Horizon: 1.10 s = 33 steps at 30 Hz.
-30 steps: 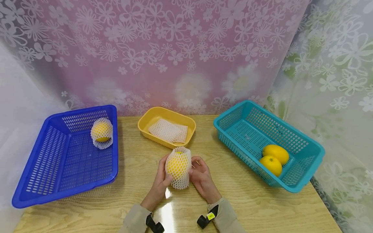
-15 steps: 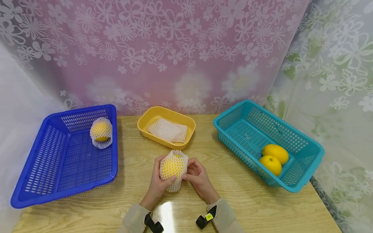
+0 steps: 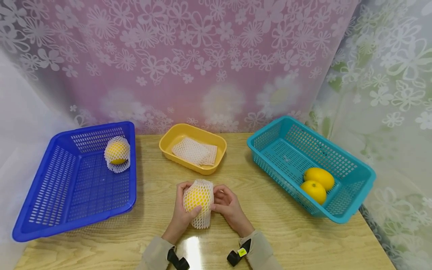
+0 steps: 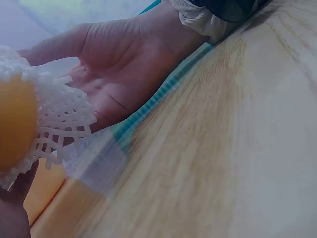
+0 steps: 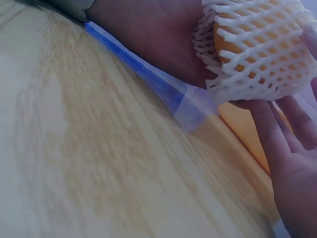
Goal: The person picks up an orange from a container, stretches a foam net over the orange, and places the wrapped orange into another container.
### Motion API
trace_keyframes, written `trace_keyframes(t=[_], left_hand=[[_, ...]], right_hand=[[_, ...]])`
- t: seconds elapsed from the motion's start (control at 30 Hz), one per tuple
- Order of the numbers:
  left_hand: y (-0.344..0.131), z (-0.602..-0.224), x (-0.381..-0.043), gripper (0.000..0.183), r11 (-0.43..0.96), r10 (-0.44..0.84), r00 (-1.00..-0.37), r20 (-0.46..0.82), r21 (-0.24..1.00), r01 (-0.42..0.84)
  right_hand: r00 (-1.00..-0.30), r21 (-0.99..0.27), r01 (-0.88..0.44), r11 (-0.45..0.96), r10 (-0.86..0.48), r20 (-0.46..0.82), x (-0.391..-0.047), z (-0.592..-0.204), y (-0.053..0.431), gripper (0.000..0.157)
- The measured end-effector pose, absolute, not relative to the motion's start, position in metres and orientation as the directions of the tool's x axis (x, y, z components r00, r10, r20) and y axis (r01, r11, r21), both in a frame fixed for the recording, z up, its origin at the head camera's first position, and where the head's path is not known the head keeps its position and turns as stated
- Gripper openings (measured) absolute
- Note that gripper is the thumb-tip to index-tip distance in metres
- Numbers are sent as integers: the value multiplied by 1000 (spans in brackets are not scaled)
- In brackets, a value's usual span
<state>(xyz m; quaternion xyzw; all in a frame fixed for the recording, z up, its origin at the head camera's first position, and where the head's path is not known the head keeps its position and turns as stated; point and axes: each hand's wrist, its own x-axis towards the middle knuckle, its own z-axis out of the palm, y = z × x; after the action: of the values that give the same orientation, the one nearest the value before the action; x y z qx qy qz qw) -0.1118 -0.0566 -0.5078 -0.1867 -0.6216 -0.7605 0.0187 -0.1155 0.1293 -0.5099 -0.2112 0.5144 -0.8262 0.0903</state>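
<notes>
Over the bench [image 3: 310, 242], the left hand [image 3: 181, 213] grips the fruit [image 3: 197, 197]; the right hand [image 3: 232, 209] seemingly pinches its net [image 3: 201, 222]: best tug evenly.

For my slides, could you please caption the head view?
Left hand gripping a rounded yellow fruit in white foam netting, right hand at its edge, before a rectangular yellow plastic tray.

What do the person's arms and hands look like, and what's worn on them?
The left hand and right hand are both without gloves. The left sleeve and right sleeve are beige. Each wrist has a black device, left and right; the right one carries a yellow label with print too small to read.
</notes>
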Motion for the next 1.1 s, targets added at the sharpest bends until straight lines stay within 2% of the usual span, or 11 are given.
trace_keyframes(t=[0.27, 0.57, 0.87, 1.1], left_hand=[[-57, -506, -112, 62, -239, 258, -904, 340, 929, 281], [-58, -507, -113, 52, -280, 222, -902, 371, 910, 305], [-52, -510, -112, 67, -283, 210, -919, 334, 920, 270], [-52, -514, -113, 65, -316, 161, -926, 341, 907, 279]], right_hand=[[-877, -875, -53, -482, -396, 272, -115, -508, 131, 35], [-879, -899, -39, -437, -413, 239, -114, -509, 131, 34], [-908, -868, -66, -493, -330, 257, -116, -510, 133, 34], [-929, -855, -74, -513, -276, 246, -116, -511, 133, 43]])
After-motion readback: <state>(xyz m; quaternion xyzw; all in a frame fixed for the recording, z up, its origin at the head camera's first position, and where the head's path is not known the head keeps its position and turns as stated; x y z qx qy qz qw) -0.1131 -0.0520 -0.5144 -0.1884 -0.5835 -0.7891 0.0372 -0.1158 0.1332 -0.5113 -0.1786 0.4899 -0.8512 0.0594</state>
